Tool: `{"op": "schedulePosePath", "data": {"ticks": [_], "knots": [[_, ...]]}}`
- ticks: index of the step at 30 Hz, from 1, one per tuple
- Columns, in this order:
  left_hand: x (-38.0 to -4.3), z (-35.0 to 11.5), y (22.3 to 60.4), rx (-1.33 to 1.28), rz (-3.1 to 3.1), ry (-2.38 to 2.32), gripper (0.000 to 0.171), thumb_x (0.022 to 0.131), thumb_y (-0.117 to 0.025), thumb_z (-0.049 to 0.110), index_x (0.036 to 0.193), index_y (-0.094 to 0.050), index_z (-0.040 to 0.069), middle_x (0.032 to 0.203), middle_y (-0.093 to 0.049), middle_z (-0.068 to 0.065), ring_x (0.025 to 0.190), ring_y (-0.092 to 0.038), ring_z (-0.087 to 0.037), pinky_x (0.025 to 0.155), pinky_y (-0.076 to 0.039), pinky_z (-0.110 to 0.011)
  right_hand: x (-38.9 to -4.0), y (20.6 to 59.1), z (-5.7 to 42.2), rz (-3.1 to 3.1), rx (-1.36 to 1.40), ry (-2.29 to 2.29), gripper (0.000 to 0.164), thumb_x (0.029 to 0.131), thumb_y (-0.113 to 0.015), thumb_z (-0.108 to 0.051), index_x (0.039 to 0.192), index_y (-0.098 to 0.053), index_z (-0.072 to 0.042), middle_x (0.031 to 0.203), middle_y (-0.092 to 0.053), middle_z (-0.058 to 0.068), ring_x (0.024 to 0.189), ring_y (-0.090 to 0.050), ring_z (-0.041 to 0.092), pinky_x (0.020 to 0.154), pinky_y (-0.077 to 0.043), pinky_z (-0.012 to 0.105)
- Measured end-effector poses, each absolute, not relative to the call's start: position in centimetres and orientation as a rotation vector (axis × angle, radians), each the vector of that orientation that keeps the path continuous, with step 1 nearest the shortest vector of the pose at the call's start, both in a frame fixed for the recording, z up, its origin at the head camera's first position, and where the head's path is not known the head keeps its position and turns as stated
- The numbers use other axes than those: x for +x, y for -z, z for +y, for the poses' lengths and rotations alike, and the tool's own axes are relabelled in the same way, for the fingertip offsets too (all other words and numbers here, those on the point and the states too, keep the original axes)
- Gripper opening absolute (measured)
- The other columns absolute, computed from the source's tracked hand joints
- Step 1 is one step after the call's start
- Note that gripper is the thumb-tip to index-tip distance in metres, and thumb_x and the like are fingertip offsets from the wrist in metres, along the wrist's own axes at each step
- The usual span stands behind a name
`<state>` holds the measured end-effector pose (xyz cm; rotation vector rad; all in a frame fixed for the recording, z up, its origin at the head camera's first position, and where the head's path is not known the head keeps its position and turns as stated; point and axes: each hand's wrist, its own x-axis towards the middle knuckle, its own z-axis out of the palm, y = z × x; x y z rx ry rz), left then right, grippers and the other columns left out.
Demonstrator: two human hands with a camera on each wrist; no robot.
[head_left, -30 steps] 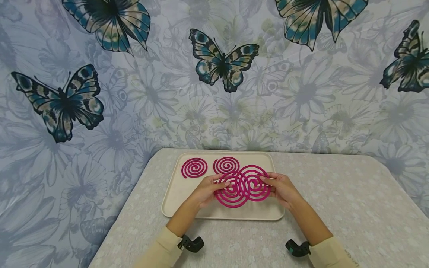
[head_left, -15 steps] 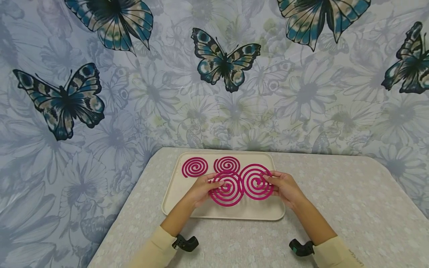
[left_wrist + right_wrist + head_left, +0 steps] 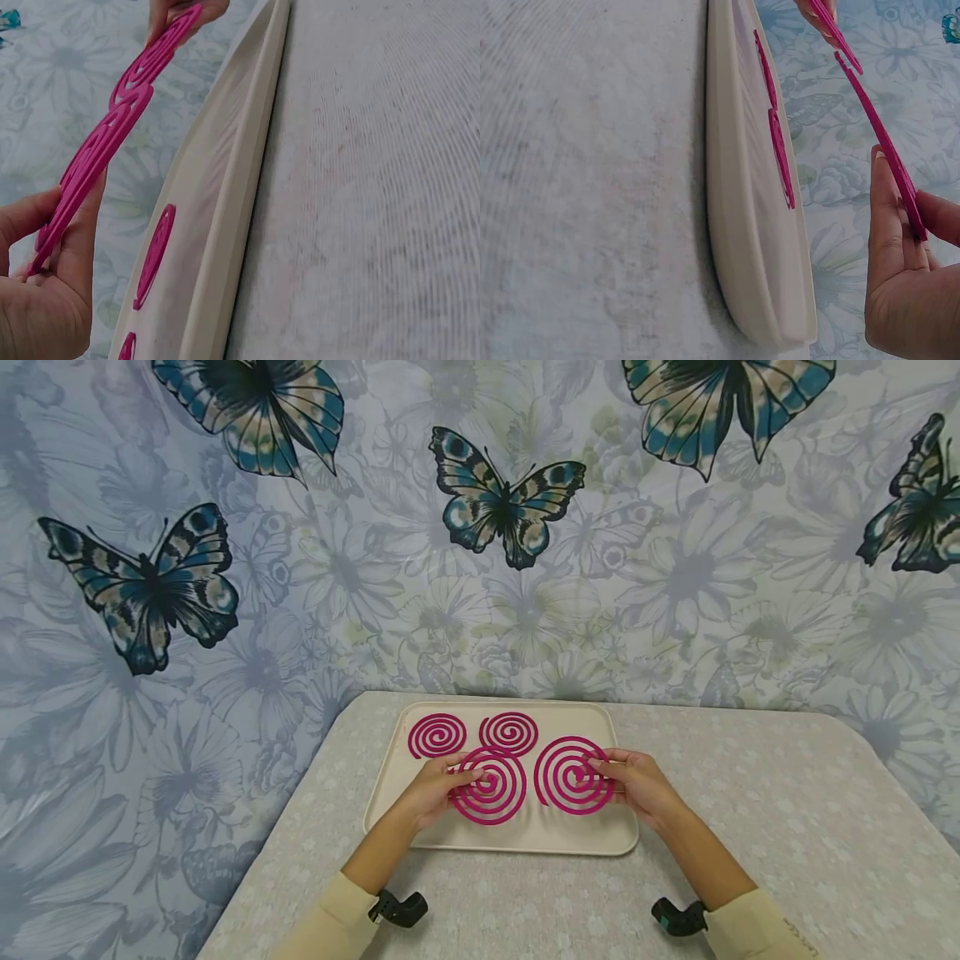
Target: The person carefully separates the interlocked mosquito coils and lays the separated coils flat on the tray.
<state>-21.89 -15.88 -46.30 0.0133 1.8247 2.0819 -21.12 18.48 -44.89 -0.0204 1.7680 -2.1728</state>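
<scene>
My left hand [image 3: 431, 791] pinches one magenta mosquito coil [image 3: 489, 783], thumb in front and fingers behind it. Another mosquito coil [image 3: 577, 774] is held the same way by my right hand [image 3: 643, 783]. Both held coils are tilted up above a cream tray [image 3: 525, 850], with a narrow gap between them in the head view. In the left wrist view, the left coil [image 3: 94, 161] shows nearly edge-on between thumb and fingers. The right wrist view has the right coil [image 3: 885, 139] as a thin strip, its lower end in my fingers.
Two more magenta coils lie at the back of the tray, one on the left [image 3: 437, 736] and one beside it [image 3: 510, 732]. A pale patterned cloth [image 3: 757, 802] covers the table. Behind stands a butterfly-print backdrop [image 3: 675, 610].
The two held coils overlapped in view one second ago and now stand apart. My left hand moved left with its coil; my right hand shifted slightly right. The coils on the tray stayed put.
</scene>
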Motion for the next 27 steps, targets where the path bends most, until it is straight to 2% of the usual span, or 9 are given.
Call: {"op": "schedulePosePath", "data": {"ticks": [9,22,27], "knots": [[-22.2,-17.3,47.4,0.008,1.816,-2.061,0.05,0.098,-0.065,0.005,0.143,-0.048,-0.007,0.095,-0.076,-0.002,0.086,-0.072,-0.01,0.074,-0.062,-0.027,-21.3,46.1,17.8,1.851,-0.018,2.056,0.033,0.101,-0.063,-0.013,0.124,-0.058,0.011,0.091,-0.076,0.005,0.075,-0.074,0.014,0.063,-0.061,0.024],[-23.0,-19.2,49.0,-0.001,1.849,-1.995,0.049,0.099,-0.062,0.003,0.144,-0.046,-0.007,0.098,-0.077,-0.006,0.084,-0.074,-0.014,0.071,-0.063,-0.031,-22.3,47.4,17.0,1.83,-0.051,1.997,0.028,0.1,-0.059,-0.004,0.12,-0.055,0.015,0.082,-0.072,0.004,0.07,-0.07,0.011,0.063,-0.062,0.028],[-23.3,-19.3,49.2,-0.081,1.979,-1.938,0.043,0.1,-0.063,0.011,0.14,-0.056,-0.003,0.096,-0.072,-0.003,0.078,-0.065,-0.011,0.067,-0.058,-0.023,-22.3,47.5,16.6,1.894,-0.01,1.946,0.031,0.101,-0.058,-0.006,0.122,-0.055,0.016,0.08,-0.07,0.003,0.067,-0.067,0.009,0.06,-0.061,0.026]]}}
